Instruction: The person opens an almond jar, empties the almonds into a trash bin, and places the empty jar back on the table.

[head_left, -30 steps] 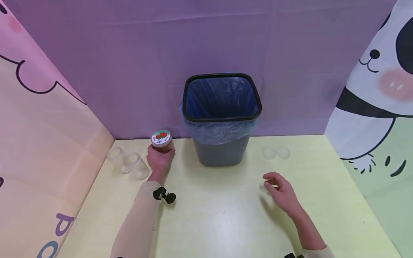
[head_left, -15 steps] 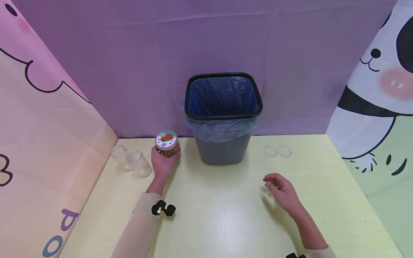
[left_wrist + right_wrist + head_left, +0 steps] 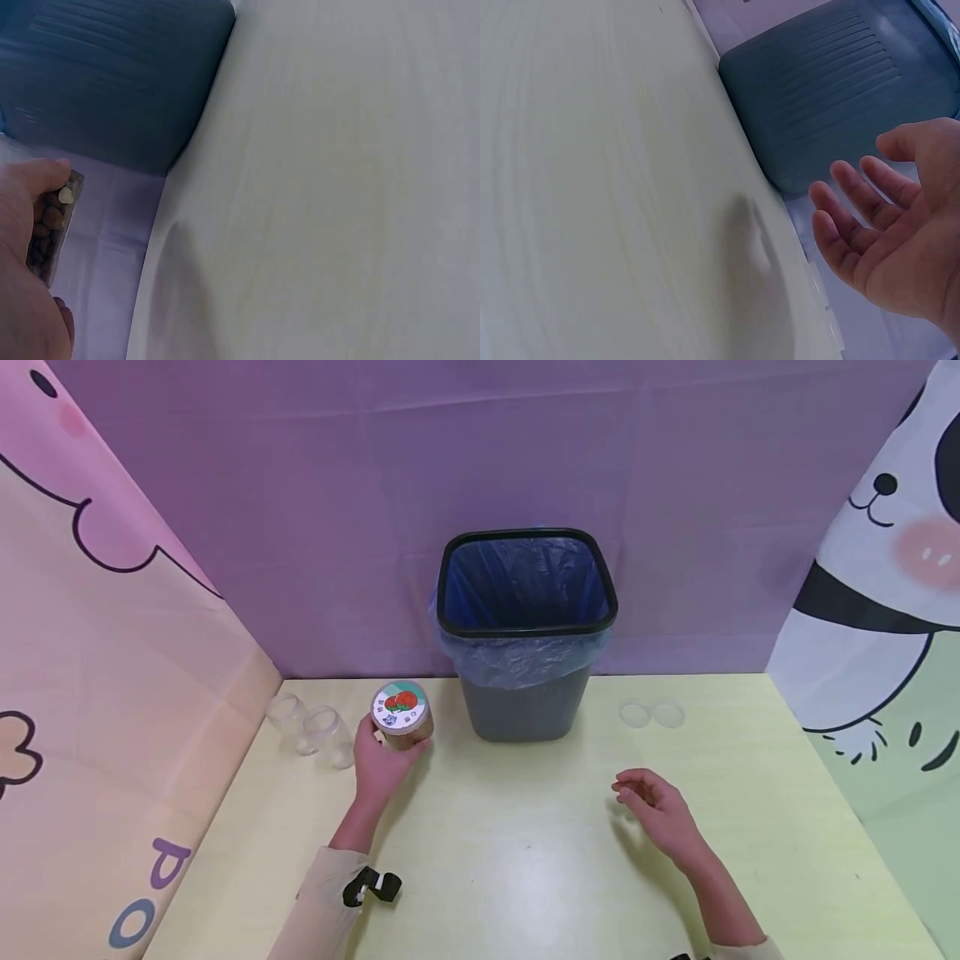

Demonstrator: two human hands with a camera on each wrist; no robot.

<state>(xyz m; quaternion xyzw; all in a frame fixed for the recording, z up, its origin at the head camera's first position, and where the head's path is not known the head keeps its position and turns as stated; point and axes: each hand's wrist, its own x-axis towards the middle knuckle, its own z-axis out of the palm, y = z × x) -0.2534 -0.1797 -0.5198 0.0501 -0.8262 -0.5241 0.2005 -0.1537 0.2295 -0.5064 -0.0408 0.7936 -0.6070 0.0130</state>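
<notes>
One hand alone, my left hand (image 3: pixel 378 764), curls round the lidded jar (image 3: pixel 402 717) just left of the bin (image 3: pixel 525 710), while my right hand (image 3: pixel 660 814) hovers empty and relaxed, so a loose hold could drop the jar onto the table (image 3: pixel 525 877).

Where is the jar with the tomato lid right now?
In the head view, the jar is in the left hand, left of the bin.
</notes>
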